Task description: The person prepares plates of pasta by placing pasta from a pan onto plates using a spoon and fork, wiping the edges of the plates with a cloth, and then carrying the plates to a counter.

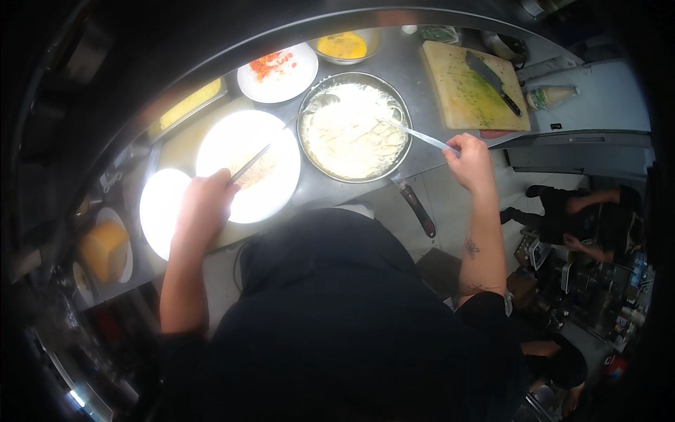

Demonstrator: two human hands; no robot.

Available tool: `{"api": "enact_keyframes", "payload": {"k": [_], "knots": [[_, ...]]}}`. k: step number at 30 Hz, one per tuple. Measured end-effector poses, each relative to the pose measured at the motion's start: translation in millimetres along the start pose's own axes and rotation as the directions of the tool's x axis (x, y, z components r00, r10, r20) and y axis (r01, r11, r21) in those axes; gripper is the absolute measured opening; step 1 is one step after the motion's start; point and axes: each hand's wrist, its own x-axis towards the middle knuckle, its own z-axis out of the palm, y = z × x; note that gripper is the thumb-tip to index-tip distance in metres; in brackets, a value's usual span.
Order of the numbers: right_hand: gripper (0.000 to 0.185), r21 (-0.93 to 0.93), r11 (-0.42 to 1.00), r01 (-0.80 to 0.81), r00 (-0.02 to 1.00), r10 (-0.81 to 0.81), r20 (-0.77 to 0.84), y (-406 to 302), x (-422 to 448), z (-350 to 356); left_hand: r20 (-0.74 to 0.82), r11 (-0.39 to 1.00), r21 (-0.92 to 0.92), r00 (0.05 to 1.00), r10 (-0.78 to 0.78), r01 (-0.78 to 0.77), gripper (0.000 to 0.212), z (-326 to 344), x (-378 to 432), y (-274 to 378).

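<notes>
My left hand (205,203) grips the metal handle of a ladle (322,101), whose bowl rests in a pan (348,180) at its upper left. Creamy noodles, probably pasta (358,134), fill that pan, though glare washes out part of them. From the right, my right hand (466,158) pinches a slim metal utensil (426,138); its tip dips among the noodles, so its kind is unclear. Beneath the ladle's handle lies a large white plate (221,137) with a small portion of noodles (258,174). The pan's dark handle (419,211) juts over the counter's front edge.
Beyond the pan are a plate of chopped red and white food (274,66) and a bowl of yellow liquid (341,46). A knife (493,82) lies on a green-stained cutting board (448,105). Left are another white plate (163,211) and a cheese-like block (104,250). People stand at right.
</notes>
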Motion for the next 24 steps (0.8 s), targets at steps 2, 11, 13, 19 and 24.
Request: {"api": "enact_keyframes", "payload": {"k": [2,11,13,19,24], "knots": [[0.022,0.008,0.998,0.067,0.995,-0.068,0.072,6.6,7.1,14.7,0.015,1.000,0.013,1.000,-0.016,0.016,0.021,0.5,-2.8,-1.3],[0.013,0.059,0.966,0.250,0.965,-0.254,0.065,-66.6,22.6,68.1,0.186,0.976,0.213,0.983,-0.008,-0.033,0.018,-10.9,-13.2,4.9],[0.012,0.007,0.960,0.280,0.960,-0.280,0.025,-65.8,23.7,72.4,0.235,0.973,0.226,0.972,-0.001,-0.054,0.018,-13.9,-15.6,6.4],[0.010,0.134,0.939,0.318,0.944,-0.326,0.047,-51.2,26.4,31.4,0.178,0.990,0.018,0.975,0.132,-0.137,0.019,-24.0,-29.0,-3.1],[0.017,0.267,0.949,0.167,0.955,-0.223,0.194,-22.9,30.8,-2.1,0.135,0.984,-0.074,0.976,0.171,-0.162,0.020,-30.1,-24.8,3.5]]}}
